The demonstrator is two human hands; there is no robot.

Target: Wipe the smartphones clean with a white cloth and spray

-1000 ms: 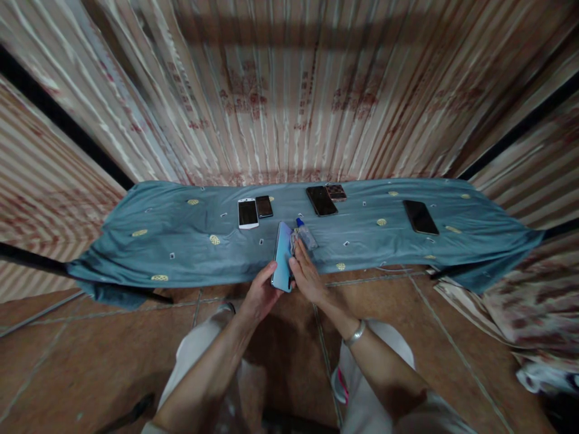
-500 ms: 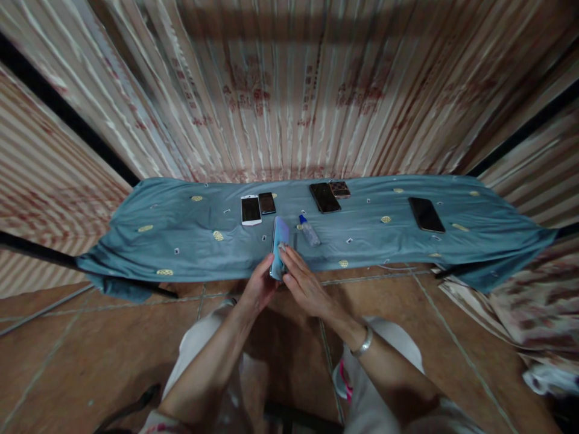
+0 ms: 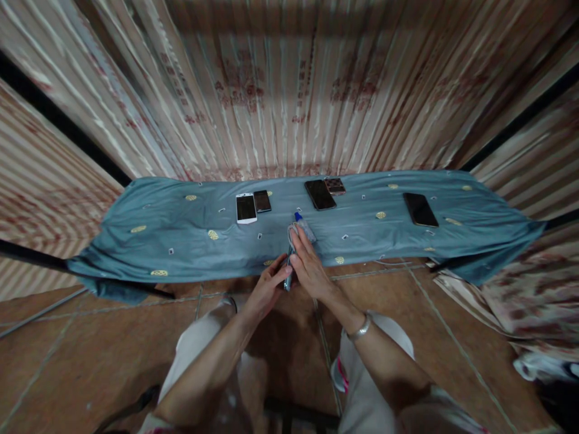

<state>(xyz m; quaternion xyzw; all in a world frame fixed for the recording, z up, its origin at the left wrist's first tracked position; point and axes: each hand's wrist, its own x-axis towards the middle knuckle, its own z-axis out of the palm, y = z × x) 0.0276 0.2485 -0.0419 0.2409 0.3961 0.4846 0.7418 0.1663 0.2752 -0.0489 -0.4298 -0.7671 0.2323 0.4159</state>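
Near the bench's front edge, a blue smartphone (image 3: 288, 281) is turned nearly edge-on in the head view. My left hand (image 3: 265, 289) is closed around its lower part. On its other side, my right hand (image 3: 311, 268) presses a grey cloth (image 3: 292, 234) against the upper part. The fingers and cloth cover most of the phone. Just beyond my right fingers lies a small clear bottle with a blue cap (image 3: 306, 229), partly hidden by them.
A teal cloth (image 3: 194, 253) covers the bench. On it lie a white phone (image 3: 246, 208), a small dark phone (image 3: 262, 201), a black phone (image 3: 320, 195) beside a brown patterned item (image 3: 335, 185), and another black phone (image 3: 420, 210). Curtains (image 3: 271, 138) hang behind; dark poles stand at both sides.
The phone has turned from showing its blue face to nearly edge-on. My right hand with the cloth has shifted up along it. The view has moved slightly.
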